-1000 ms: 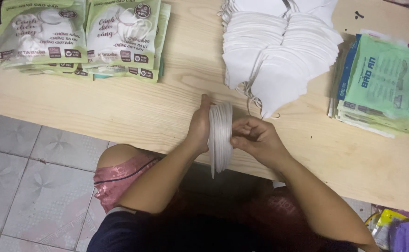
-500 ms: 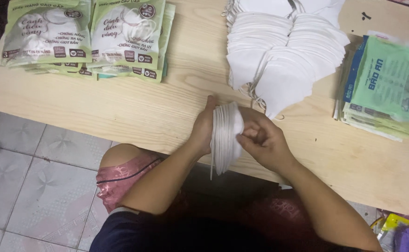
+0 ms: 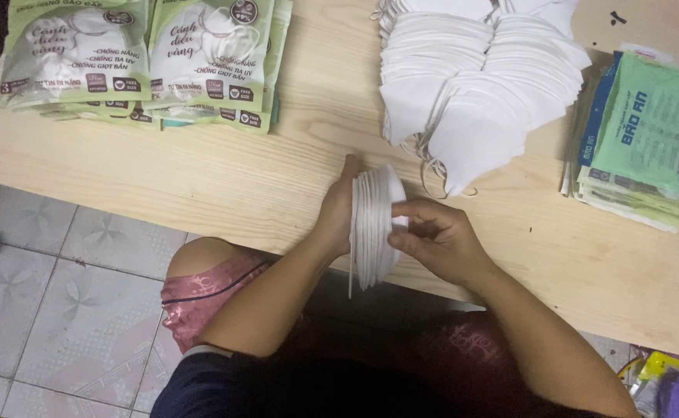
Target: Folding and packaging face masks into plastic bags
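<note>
A thin stack of white folded face masks (image 3: 372, 226) stands on edge at the near rim of the wooden table (image 3: 223, 182). My left hand (image 3: 338, 207) presses flat against its left side. My right hand (image 3: 436, 238) pinches its right side with thumb and fingers. An ear loop hangs from the stack's bottom over the table edge. Just beyond, two overlapping rows of loose white masks (image 3: 475, 73) fan across the table.
Green-and-white filled mask packets (image 3: 142, 54) lie at the far left of the table. A pile of flat green and blue empty packets (image 3: 641, 135) lies at the right. Below the table edge are my knee in pink cloth (image 3: 204, 290) and a tiled floor (image 3: 45, 310).
The stack stays between both hands at the table edge. My right hand's fingers have shifted along the stack's right side; the view has drifted slightly.
</note>
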